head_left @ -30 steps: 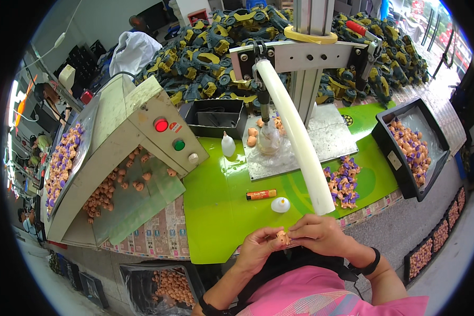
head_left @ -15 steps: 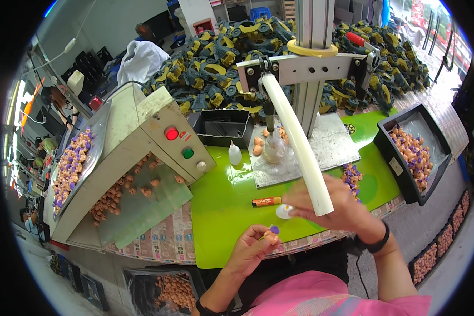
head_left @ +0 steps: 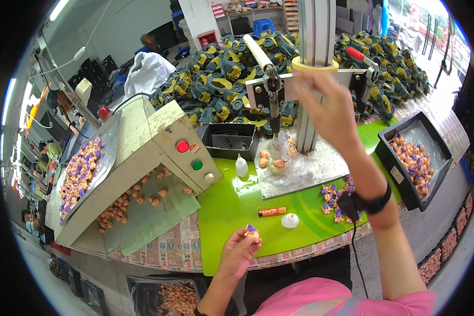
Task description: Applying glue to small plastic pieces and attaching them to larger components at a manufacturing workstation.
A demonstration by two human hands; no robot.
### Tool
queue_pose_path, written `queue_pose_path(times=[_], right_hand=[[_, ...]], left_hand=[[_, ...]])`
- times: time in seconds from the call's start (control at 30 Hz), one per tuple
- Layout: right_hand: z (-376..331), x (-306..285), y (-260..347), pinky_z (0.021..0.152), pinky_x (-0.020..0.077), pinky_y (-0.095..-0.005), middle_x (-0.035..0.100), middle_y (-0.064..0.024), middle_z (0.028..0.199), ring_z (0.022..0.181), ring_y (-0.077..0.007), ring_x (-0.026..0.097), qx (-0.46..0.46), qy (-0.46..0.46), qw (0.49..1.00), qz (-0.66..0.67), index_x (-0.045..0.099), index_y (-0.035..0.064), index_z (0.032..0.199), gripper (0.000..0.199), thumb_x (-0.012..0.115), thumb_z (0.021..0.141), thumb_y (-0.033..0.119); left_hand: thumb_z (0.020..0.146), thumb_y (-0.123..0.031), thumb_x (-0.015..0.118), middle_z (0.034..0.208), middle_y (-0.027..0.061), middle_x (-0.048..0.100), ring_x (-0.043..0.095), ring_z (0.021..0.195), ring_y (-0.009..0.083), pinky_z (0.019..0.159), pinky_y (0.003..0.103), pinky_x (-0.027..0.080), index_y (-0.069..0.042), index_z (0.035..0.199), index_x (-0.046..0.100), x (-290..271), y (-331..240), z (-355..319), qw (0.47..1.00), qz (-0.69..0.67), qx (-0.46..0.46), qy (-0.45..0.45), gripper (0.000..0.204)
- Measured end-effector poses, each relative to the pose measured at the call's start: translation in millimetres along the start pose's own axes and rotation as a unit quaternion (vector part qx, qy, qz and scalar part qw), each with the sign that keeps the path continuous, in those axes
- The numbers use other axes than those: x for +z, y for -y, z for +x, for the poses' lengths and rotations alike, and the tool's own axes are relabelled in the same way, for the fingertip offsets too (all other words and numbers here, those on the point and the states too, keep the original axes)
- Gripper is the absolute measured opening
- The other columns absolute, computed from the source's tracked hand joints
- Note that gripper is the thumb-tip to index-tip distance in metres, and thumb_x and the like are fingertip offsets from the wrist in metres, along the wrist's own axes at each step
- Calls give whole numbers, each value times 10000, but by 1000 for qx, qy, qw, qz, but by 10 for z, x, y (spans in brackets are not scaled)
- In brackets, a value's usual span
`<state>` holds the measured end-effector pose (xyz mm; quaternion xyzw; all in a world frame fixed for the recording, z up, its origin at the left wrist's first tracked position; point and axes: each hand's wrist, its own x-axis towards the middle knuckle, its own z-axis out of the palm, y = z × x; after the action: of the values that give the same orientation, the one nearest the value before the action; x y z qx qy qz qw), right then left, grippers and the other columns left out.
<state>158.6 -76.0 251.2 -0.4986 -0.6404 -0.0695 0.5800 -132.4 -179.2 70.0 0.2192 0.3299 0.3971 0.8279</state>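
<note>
Since half a second ago, our right hand (head_left: 329, 108) is raising the press lever (head_left: 259, 52), now pointing far-left; left hand (head_left: 240, 247) is pinching small figure (head_left: 251, 231).

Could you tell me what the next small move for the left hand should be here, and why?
Probably lift the small figure from the left hand toward the fixture under the press tip. The right hand is up at the lever, which stands raised, and the figure already carries its purple piece.

Single head view, looking steeply down, close over green bench (head_left: 231, 210)
</note>
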Motion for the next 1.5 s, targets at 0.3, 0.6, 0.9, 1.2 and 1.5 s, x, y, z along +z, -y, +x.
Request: queue_pose_path(times=[0.3, 0.6, 0.9, 1.2, 1.5], right_hand=[[-1506, 485, -623, 972, 401, -440, 542, -210, 1188, 1083, -387, 516, 25, 295, 951, -86, 716, 68, 948, 189, 643, 779, 107], [-1747, -356, -786, 839, 496, -334, 540, -123, 1070, 957, -240, 591, 112, 25, 990, -79, 677, -3, 1014, 274, 554, 802, -125], [-2104, -2931, -1670, 983, 402, -396, 507, -171, 1199, 1144, -328, 507, 253, -117, 812, -512, 687, 8, 1013, 205, 653, 823, 74], [-1508, -2123, -1043, 983, 390, -383, 501, -146, 1330, 1149, -309, 519, 172, -27, 880, -441, 655, 26, 1101, 277, 634, 858, 158], [-42, -269, 334, 829, 469, -385, 658, -165, 1005, 940, -318, 605, -221, -55, 957, -178, 604, -30, 1155, 365, 686, 814, 70]], left_hand=[[930, -52, 582, 1030, 72, 619, 623, 958, 163, 847, 265, 537, -29, 1125, 577, 192, -173, 261, 997, 11, 11, 73, 196], [926, -109, 612, 1036, 54, 638, 619, 956, 143, 846, 261, 523, -32, 1139, 583, 319, -323, 922, 992, 100, 32, 65, 228], [849, -168, 716, 960, -4, 621, 558, 830, 90, 709, 224, 442, -53, 978, 652, 651, -97, 1929, 880, 413, 232, 34, 185], [767, -127, 727, 1005, 124, 508, 511, 981, 304, 835, 374, 424, -33, 981, 633, 567, 134, 2131, 691, 538, 484, -9, 252], [832, -138, 670, 1029, 151, 497, 508, 991, 338, 859, 391, 412, 4, 993, 586, 592, 118, 2049, 698, 539, 472, 7, 230]])
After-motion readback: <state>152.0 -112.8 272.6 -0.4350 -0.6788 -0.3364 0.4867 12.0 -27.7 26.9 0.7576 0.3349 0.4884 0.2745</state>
